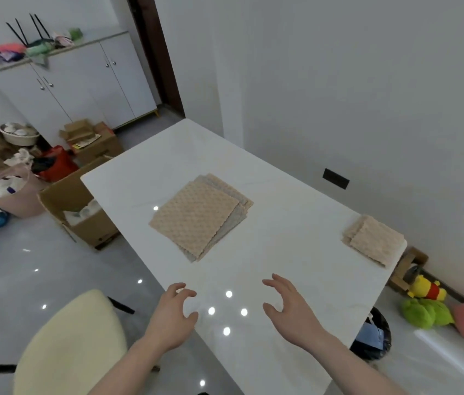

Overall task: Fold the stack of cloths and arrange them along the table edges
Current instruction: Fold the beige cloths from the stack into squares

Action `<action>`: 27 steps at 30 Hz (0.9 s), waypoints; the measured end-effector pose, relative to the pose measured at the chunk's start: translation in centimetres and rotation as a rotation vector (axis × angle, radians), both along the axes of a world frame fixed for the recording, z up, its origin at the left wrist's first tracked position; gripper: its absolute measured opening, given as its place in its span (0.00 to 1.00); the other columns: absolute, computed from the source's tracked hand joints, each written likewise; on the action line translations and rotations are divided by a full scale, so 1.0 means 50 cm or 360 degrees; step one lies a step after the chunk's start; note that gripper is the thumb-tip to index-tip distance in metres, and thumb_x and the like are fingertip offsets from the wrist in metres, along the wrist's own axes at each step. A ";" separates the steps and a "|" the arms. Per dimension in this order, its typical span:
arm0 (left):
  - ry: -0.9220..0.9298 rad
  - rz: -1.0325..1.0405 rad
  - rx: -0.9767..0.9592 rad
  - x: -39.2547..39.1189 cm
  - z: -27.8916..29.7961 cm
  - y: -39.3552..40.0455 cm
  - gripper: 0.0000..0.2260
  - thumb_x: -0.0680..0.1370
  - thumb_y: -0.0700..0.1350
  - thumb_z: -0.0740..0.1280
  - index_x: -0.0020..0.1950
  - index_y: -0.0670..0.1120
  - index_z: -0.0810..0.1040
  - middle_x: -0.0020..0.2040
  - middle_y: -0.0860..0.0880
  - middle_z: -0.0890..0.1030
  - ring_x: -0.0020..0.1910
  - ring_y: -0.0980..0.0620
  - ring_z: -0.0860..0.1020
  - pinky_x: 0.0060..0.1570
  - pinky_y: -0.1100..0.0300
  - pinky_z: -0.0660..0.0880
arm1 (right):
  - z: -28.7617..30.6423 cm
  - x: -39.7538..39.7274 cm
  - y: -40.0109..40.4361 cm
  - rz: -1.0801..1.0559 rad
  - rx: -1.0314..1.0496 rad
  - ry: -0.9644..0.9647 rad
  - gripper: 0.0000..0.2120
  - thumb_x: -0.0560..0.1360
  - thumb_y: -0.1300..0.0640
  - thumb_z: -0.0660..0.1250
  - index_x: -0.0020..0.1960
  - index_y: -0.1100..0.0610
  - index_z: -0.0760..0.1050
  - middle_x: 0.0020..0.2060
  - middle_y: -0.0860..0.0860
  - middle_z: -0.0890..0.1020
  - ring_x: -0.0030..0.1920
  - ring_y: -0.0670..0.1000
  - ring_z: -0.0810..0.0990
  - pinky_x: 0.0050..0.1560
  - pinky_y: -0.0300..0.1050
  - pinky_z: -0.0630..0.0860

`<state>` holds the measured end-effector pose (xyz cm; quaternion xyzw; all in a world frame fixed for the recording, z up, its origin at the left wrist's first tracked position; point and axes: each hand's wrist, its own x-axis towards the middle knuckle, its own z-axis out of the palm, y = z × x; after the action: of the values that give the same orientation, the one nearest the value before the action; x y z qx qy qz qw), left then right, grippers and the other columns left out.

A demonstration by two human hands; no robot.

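A stack of flat beige and grey textured cloths (201,216) lies unfolded in the middle of the white table (168,163). At the table's right edge sits a folded beige cloth (374,240). My left hand (172,316) hovers over the near left edge of the table, fingers loosely curled, holding nothing. My right hand (287,306) hovers above the near part of the table, fingers spread and relaxed, also empty. Both hands are a short way in front of the stack, not touching it.
A cream chair (74,343) stands at the near left. An open cardboard box (79,212) sits by the table's left side, with more boxes and bags behind. Plush toys (430,309) and a black bin (374,336) lie on the floor at the right.
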<state>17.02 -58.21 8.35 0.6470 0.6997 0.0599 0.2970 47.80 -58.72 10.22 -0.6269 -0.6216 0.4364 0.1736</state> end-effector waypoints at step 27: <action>0.0218 -0.0789 0.0013 -0.441 -0.006 0.515 0.27 0.77 0.49 0.67 0.76 0.52 0.67 0.78 0.52 0.62 0.71 0.48 0.67 0.68 0.54 0.70 | -0.045 -0.512 0.252 -0.0575 0.0049 -0.0048 0.25 0.78 0.54 0.68 0.75 0.48 0.70 0.73 0.42 0.70 0.71 0.44 0.71 0.68 0.35 0.64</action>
<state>-5.02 -32.44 8.05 0.8025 0.5380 -0.0558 0.2520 22.18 -46.13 7.98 -0.7320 -0.5081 0.3791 0.2495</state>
